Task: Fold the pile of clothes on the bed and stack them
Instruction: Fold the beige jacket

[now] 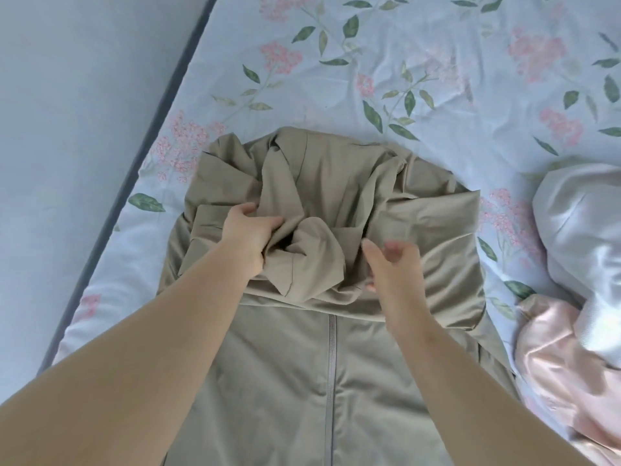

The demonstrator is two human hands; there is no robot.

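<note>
The khaki jacket is lying half-folded; the left hand is gripping its bunched top, and the blurred right hand is hovering half-curled, grip not discernible. Beside it, pink and white clothes are waiting unfolded on the bed.

home bedroom, bed in floral sheet, loose clothes heaped alongside

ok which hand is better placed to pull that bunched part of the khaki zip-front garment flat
Probably the left. The left hand grips the bunched folds of the khaki zip-front garment; the right hand beside them is blurred, its hold unclear.
</note>
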